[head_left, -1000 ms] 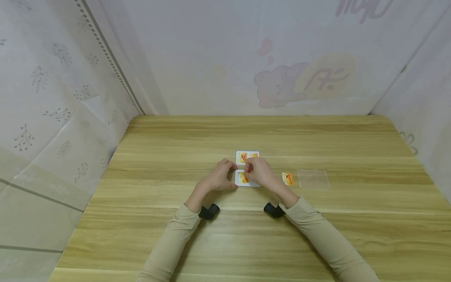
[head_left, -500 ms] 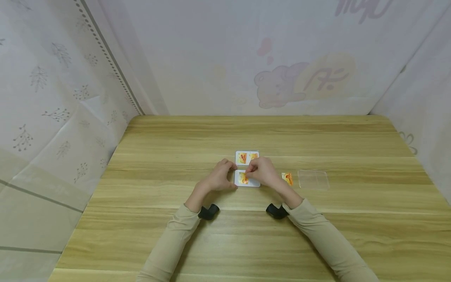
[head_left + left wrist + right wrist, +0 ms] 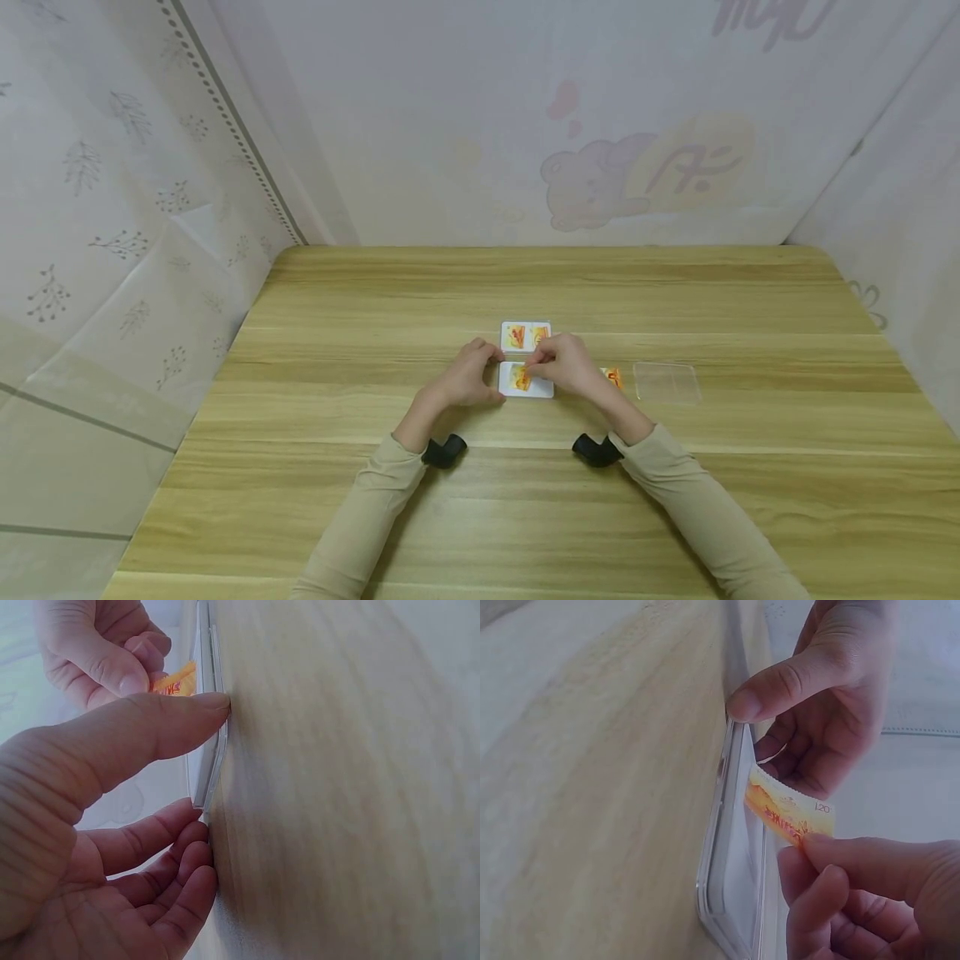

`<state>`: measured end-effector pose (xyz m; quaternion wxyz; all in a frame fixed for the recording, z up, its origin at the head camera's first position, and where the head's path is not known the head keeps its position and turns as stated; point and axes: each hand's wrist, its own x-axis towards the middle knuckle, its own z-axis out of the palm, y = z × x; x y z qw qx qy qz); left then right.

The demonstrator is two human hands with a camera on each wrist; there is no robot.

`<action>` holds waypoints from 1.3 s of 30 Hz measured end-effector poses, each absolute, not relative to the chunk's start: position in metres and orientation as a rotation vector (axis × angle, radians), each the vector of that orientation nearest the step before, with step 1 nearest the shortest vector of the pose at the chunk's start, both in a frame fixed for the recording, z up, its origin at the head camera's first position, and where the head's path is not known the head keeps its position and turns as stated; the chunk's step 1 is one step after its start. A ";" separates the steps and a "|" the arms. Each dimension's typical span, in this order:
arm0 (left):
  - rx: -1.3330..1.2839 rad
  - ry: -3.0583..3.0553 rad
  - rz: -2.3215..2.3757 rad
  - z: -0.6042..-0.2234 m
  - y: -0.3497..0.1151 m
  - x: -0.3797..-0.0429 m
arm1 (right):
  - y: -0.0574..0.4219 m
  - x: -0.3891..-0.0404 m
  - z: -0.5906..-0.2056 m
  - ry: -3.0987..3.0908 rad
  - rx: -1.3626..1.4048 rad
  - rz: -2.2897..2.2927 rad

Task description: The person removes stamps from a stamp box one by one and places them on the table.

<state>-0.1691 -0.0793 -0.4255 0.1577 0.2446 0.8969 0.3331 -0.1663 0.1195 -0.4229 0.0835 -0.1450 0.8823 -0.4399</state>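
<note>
My right hand (image 3: 564, 364) pinches an orange-yellow postage stamp (image 3: 786, 808) between thumb and index finger. Its far edge leans down to a small white board (image 3: 535, 390) in a clear plastic case, while the held edge is raised. My left hand (image 3: 467, 375) grips that case from the left, with the thumb (image 3: 180, 724) at the near edge and fingertips at the far edge. Just beyond lies a second cased white board (image 3: 527, 325) bearing two similar stamps, the right one partly covered by my right hand.
Right of my right wrist, another orange stamp (image 3: 612, 377) lies on the wooden table (image 3: 480, 517), partly hidden by the forearm. Beside it is a clear plastic cover (image 3: 667, 382). A patterned cloth (image 3: 420, 125) hangs behind the table.
My right hand shifts slightly to the right with the stamp still pinched, and its forearm now covers part of the loose stamp. The left hand stays at the case.
</note>
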 end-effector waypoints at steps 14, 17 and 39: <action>0.710 2.575 0.948 -0.424 -0.078 -0.169 | 0.129 -0.167 -0.422 2.519 -0.301 -1.453; 0.705 2.572 0.953 -0.424 -0.078 -0.169 | 0.131 -0.167 -0.421 2.490 -0.256 -1.485; 0.663 2.560 0.947 -0.425 -0.078 -0.169 | 0.139 -0.165 -0.419 2.335 -0.089 -1.593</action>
